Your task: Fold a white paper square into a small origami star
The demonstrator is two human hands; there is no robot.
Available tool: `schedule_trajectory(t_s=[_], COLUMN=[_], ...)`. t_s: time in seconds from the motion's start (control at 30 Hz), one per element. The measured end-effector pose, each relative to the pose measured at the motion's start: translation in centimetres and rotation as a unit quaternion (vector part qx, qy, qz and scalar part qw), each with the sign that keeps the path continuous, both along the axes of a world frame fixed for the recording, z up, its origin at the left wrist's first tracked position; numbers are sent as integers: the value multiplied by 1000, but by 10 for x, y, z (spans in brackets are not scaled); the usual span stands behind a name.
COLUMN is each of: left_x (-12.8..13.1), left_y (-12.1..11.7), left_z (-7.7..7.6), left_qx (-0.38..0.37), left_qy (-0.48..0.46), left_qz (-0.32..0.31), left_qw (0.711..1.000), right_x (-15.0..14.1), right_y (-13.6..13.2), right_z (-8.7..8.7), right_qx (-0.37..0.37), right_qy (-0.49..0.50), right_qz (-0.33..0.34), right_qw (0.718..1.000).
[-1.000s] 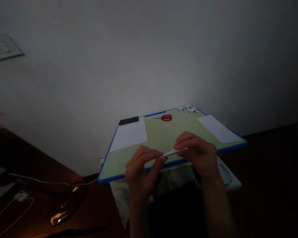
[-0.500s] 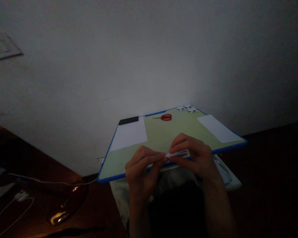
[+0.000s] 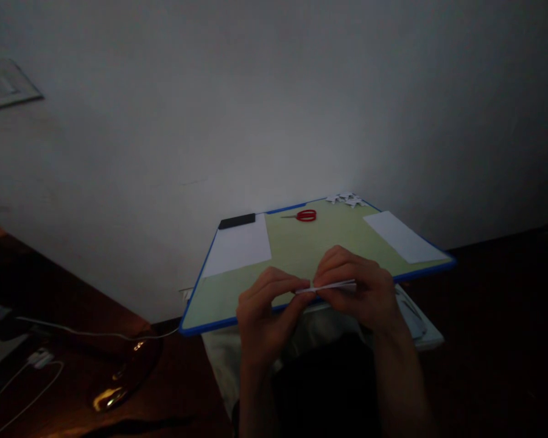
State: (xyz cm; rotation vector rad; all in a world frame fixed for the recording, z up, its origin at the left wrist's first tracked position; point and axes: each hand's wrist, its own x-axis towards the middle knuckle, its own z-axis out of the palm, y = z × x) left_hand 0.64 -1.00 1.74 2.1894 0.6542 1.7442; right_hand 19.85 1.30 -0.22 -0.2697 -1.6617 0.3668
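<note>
Two-handed pinch on a small folded paper, seen from above and behind. The left hand [image 3: 267, 310] is clamped on the left end of the folded paper [image 3: 335, 285], thumb beneath and forefinger above. The right hand [image 3: 358, 286] is clamped on the longer right part in a similar thumb-and-finger grip; the fingertips of the two hands lie just beside one another. The paper is in the air, roughly level, at the near side of the counter [image 3: 296, 243]. Farther off lie red-handled scissors [image 3: 305, 215], blades to the left, and, at the far right corner, a cluster of small white paper pieces [image 3: 346, 199]. A white sheet [image 3: 237, 246] lies at left, with a dark flat object [image 3: 237, 221] at its far edge; another white sheet [image 3: 404, 237] lies at right.

Likely faults, by judgement: uneven pressure from the two thumbs could skew the layers and set a crooked crease; pulling the hands apart could tear the paper at its narrow middle. With so little held at the left end, that grip could slip. If both grips loosen, the paper could drop past the near blue rim. Dim light may hide a misaligned edge; the number of layers cannot be told.
</note>
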Motion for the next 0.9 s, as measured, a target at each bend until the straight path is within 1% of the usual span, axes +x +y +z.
schedule_trajectory(t_s=[0.13, 0.3, 0.47, 0.67, 0.8, 0.9], left_x=[2, 6, 4, 7, 11, 11], left_y=[-3, -4, -3, -4, -4, -3], left_z=[0, -2, -4, -3, -1, 0], left_qx=[-1, 24, 42, -2, 12, 25], left_qy=[11, -11, -22, -18, 1, 9], left_qz=[4, 27, 51, 21, 26, 29], left_qw=[1000, 999, 998, 1000, 1000, 999], right_x=[-1, 0, 3, 4, 3, 3], right_y=[-1, -1, 2, 4, 4, 4], right_z=[0, 0, -2, -2, -4, -4], right_qx=[1, -32, -22, 7, 15, 15], right_qy=[4, 17, 58, 45, 36, 34], right_qz=[-8, -14, -27, -42, -58, -52], right_qw=[1000, 999, 998, 998, 998, 998])
